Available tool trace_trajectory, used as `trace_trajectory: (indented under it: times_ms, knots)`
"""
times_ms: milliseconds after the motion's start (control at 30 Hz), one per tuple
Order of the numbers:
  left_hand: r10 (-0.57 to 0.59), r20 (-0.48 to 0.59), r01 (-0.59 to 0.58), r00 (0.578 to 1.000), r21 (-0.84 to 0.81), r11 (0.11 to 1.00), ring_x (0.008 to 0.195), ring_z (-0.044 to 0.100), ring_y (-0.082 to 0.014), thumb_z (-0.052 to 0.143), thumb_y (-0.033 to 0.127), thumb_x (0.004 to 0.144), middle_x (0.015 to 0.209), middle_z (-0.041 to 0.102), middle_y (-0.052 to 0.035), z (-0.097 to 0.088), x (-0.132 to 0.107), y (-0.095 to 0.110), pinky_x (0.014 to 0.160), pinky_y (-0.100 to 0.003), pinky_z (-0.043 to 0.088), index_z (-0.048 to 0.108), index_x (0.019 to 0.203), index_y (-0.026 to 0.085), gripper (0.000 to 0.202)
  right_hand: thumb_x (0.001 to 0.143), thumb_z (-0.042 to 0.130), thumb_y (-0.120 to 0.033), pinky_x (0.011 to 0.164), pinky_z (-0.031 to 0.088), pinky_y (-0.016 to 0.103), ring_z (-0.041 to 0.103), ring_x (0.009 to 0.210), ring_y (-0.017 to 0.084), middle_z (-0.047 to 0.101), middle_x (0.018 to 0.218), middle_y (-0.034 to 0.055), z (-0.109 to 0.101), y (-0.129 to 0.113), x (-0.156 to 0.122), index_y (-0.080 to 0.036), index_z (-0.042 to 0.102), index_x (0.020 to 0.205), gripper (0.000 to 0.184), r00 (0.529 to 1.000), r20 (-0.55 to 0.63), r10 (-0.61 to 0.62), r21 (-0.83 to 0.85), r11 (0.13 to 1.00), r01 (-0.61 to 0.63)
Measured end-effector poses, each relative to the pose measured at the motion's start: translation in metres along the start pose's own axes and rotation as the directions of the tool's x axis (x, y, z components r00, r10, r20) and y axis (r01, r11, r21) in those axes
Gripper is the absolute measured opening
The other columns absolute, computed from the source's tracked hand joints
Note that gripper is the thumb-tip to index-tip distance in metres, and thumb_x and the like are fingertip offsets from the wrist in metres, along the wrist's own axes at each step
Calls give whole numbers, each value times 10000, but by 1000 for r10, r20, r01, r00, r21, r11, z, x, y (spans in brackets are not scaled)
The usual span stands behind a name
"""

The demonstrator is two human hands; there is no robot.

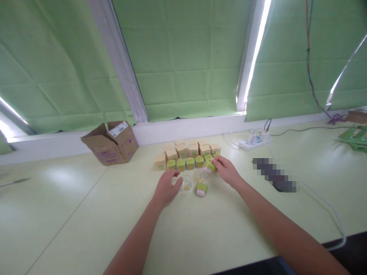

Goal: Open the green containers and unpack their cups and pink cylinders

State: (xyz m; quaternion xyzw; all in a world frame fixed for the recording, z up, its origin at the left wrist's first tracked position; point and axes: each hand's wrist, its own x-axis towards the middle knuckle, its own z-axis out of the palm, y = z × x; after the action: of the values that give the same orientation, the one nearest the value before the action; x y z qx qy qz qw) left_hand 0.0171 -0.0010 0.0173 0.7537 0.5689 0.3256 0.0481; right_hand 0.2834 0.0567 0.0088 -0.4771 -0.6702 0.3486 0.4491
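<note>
Left hand [167,188] of mine, fingers slack and empty beside clear wrapper [186,184]; right hand [227,170] pinching green-capped piece [210,166] at end of green row [185,163] on counter [200,233], which I'd keep upright.

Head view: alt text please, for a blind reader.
The right hand pinches a green toy at the end of a row of toys before small boxes; the left hand hovers open beside a clear bag on the table.

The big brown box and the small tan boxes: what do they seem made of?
The big brown box looks like matte cardboard, with open flaps and a stuck-on label. The small tan boxes seem thin matte card, sharp-edged; too small to be sure.
</note>
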Motion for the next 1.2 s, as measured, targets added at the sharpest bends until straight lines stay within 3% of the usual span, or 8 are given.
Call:
trace_trajectory:
  times_ms: [100,267,500,867,1200]
  knots:
    - [51,17,-51,999,-2,999,1006,562,-210,520,266,828,1046,628,-66,4,-2,6,944,-370,418,575,1039,198,228,861,411,-476,668,470,280,537,734,165,563,776,29,-8,3,-1,-193,515,831,303,988,108,111,113,986,-123]
    - [184,112,-189,977,32,981,1132,507,-233,569,271,810,1177,583,-72,5,-7,14,1018,-394,363,559,1145,227,339,827,468,-432,616,482,266,553,661,142,567,727,23,-20,8,-6,-170,543,804,274,939,297,173,111,971,-214]
    - [194,151,-204,969,51,978,1170,473,-244,608,254,780,1216,554,-71,3,-11,18,1043,-406,341,529,1177,233,406,810,495,-392,528,395,230,485,545,111,505,590,-30,-22,9,-13,-169,566,743,243,873,448,192,-23,979,-204]
    - [196,139,-203,971,39,978,1146,491,-253,609,243,777,1186,562,-86,1,-11,15,1026,-413,364,543,1155,227,385,803,492,-351,532,336,237,440,550,119,477,554,-37,-19,5,-18,-181,544,633,246,861,484,156,-199,978,-65]
    - [167,136,-164,977,-33,986,1139,504,-222,581,219,801,1178,548,-83,3,-9,9,1020,-383,400,521,1163,206,367,811,482,-384,506,324,233,443,522,115,486,536,-38,-17,6,-17,-179,557,655,267,862,479,165,-231,971,-58]
